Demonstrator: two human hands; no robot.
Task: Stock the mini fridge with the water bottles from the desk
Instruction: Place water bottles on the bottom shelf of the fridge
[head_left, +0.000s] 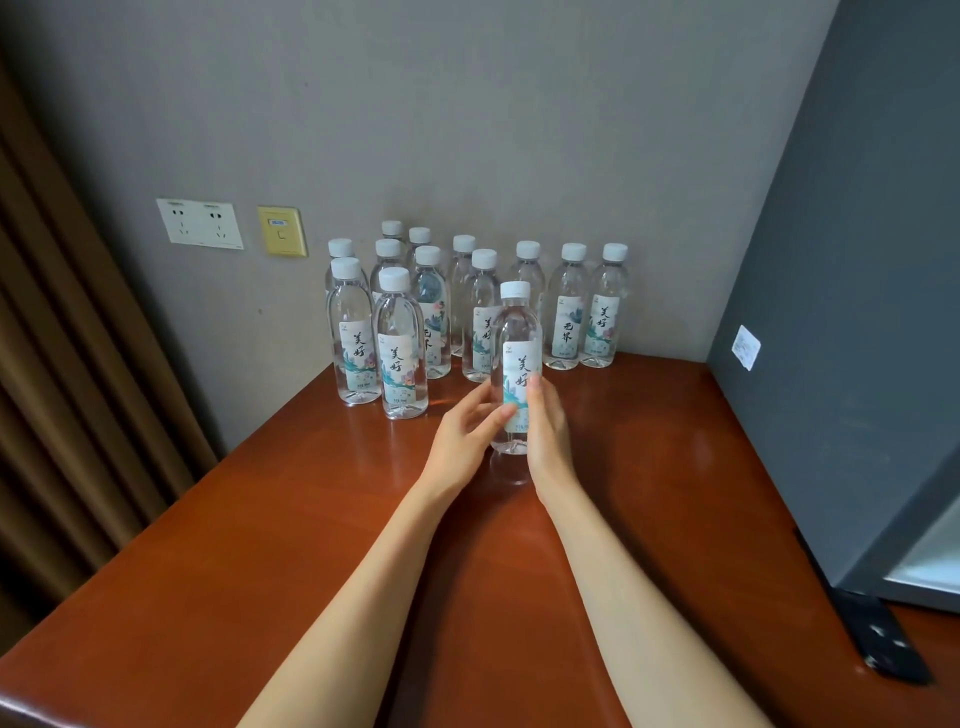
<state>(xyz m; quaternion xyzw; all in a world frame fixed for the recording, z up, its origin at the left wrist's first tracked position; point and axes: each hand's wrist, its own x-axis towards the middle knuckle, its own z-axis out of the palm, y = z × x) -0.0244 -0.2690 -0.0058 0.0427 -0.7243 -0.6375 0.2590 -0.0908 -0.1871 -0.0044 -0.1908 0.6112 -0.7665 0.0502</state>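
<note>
Early stage, I'd say; hardly anything stocked as far as I can see. One held bottle (515, 358) is upright at centre of the desk (270, 519), and both my hands are on it. L grip (467, 431) is wrapped on its lower left side, thumb across the label. R grip (548, 423) is clamped on the right side, thumb up on the label front. Can't tell if the base is just off the wood or touching; the reflection sits right under it.

At 12 o'clock from it, approx a dozen other bottles (400, 343) stand capped in a loose cluster vs the back wall, none touched. That's the bulk of the job left.

Mini fridge (857, 312) is at 3 o'clock, grey side panel facing me, near the bottle but apart. Inside not visible, so no count of what's in there. A pale strip at 4 o'clock may be the door edge, not sure.

Judgement: the first or an early bottle is in hand, the carry to the fridge is not yet done, and the rest need repeat trips.
</note>
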